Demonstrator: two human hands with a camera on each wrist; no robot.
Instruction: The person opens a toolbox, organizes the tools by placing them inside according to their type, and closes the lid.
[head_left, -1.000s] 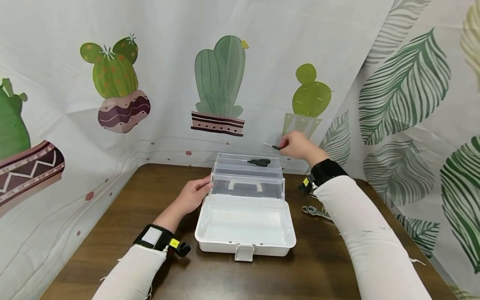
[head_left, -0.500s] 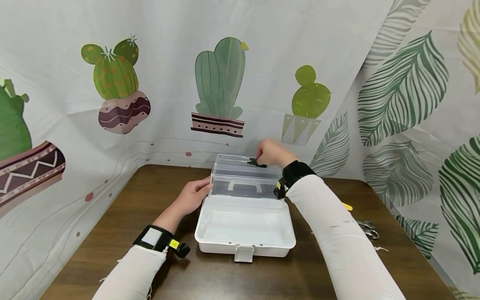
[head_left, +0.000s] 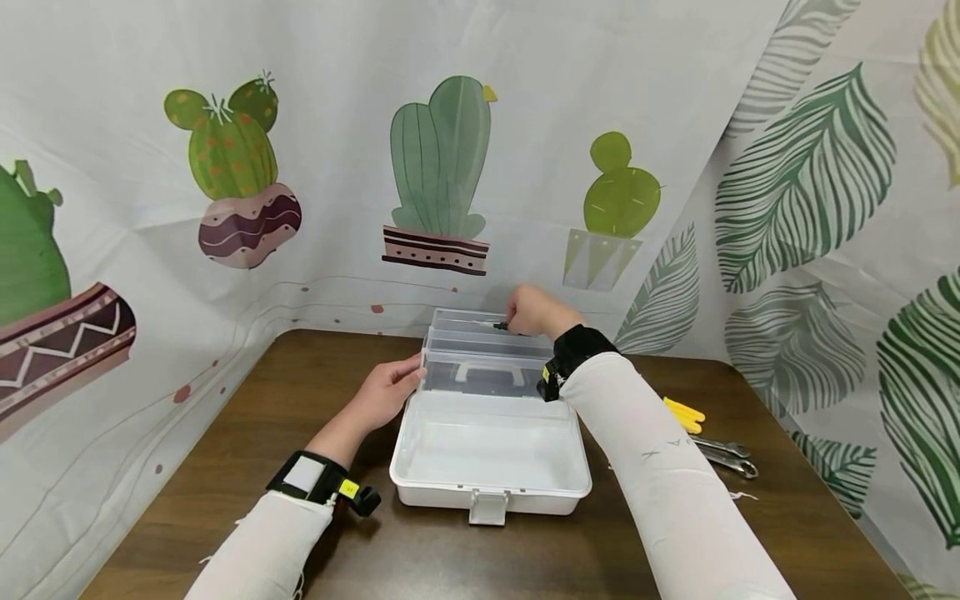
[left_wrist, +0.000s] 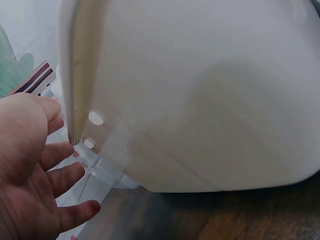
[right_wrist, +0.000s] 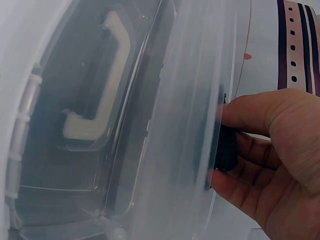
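Screwdriver (right_wrist: 227, 150) moved left, in right hand (head_left: 536, 312).

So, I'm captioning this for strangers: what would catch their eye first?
Probably the open white box in the middle of the table, where the right hand grips a dark handle at its raised clear trays. Next come bright yellow handles to its right and large printed cacti on the white backdrop.

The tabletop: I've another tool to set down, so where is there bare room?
Bare tabletop: in front of the white toolbox, between the sleeves, and left of the left hand. Crowded: beside the right sleeve, where wrenches and yellow handles lie, and the rear tray, where the right hand grips a black-handled screwdriver.
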